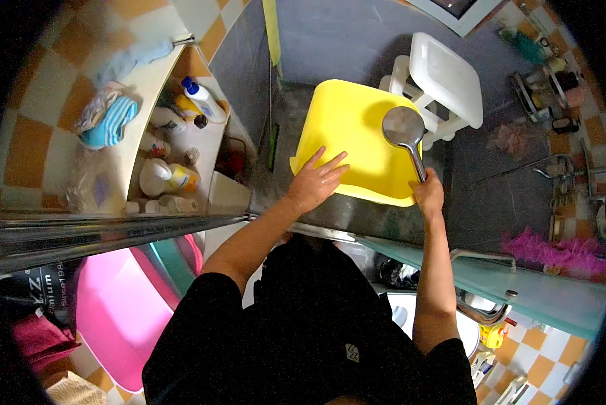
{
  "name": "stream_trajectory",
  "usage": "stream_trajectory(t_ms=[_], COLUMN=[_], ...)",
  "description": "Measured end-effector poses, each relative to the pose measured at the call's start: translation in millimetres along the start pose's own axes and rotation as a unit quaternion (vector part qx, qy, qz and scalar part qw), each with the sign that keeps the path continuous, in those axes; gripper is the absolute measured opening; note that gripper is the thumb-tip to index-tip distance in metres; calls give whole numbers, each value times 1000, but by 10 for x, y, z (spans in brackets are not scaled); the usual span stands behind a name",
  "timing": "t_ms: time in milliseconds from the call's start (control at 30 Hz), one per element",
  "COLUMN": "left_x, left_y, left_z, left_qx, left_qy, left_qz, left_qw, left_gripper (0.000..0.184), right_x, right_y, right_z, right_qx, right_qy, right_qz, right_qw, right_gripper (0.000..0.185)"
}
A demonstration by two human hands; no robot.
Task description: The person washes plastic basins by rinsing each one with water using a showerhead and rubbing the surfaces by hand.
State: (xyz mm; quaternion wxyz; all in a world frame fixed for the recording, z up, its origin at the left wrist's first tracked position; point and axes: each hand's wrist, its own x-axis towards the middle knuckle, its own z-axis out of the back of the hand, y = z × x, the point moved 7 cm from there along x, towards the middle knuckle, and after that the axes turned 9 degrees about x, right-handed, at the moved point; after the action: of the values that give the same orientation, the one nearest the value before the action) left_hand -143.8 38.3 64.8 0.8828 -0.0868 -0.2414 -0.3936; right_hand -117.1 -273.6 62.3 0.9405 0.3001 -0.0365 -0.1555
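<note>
A yellow plastic tub (351, 128) is in front of me on the dark shower floor. My left hand (316, 181) looks wet and lies over the tub's near left side, fingers spread and holding nothing. At the near right corner, my right hand (428, 194) is closed round the handle of a shiny metal ladle (403, 127). The ladle's round head points away from me, over the tub's right side. Part of the tub's right rim is hidden behind it.
A white plastic stool (446, 77) stands behind the tub on the right. Shelves on the left hold several bottles (203, 101) and a striped cloth (112, 123). A glass door (471, 270) edges the near right, and a pink tub (124, 310) stands near left.
</note>
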Motion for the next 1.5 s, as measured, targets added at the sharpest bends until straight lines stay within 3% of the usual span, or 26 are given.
stream_trajectory(t_ms=[167,267,300,367,500,600,633,733,800,833,933,967,1067,1100,1167,1233,1333,1433,1500], left_x=[14,-87,-104,-154,-12,75,204,625,848,950,995,968,1084,1132,1056,1071,964,859,875], left_y=[17,6,0,-86,-231,-291,-358,-487,-435,-384,40,199,73,-187,-739,-593,52,131,-322], left_z=[28,-109,-207,-396,-396,-1108,-1191,-1509,-1316,-1184,-1204,-1268,-1074,-1099,-1905,-1426,-1318,-1274,-1434], left_qx=[-11,-38,-94,-202,-398,-549,-586,-397,-240,-157,-79,-40,-59,-90,175,-106,5,-7,-151], left_qy=[2,7,77,216,323,305,315,144,180,197,152,144,142,83,-71,56,127,257,167], left_qz=[-1,8,34,82,62,145,134,24,14,9,87,152,80,1,-149,-144,30,30,-111], left_qw=[1000,999,992,952,856,765,734,906,954,968,981,977,985,992,971,982,991,966,968], left_gripper=[5,19,23,32,53,58,58,60,60,60,57,55,54,51,51,50,48,46,47], right_x=[20,-93,-126,-169,-305,-369,-390,-428,-469,-499,-517,-509,-500,-487,-502,-534,-608,-592,-561], right_y=[54,310,387,478,792,985,1074,1275,1339,1372,1269,1217,1096,1073,1120,1087,1122,1126,1175], right_z=[61,236,299,402,631,724,751,845,959,1024,1164,1208,1211,1194,1146,1121,1078,1051,1013], right_qx=[-16,34,60,23,-11,-26,-32,-22,-12,-9,10,25,62,73,73,52,29,11,6], right_qy=[5,-39,-57,-81,-117,-127,-131,-137,-145,-152,-176,-175,-180,-182,-184,-173,-167,-168,-174], right_qz=[-34,11,32,49,55,107,118,117,113,117,112,107,100,100,103,98,72,66,68], right_qw=[999,999,996,995,992,986,984,983,983,981,978,978,977,976,975,979,983,984,982], right_gripper=[27,22,21,16,10,12,12,13,13,14,16,17,19,20,20,20,18,16,16])
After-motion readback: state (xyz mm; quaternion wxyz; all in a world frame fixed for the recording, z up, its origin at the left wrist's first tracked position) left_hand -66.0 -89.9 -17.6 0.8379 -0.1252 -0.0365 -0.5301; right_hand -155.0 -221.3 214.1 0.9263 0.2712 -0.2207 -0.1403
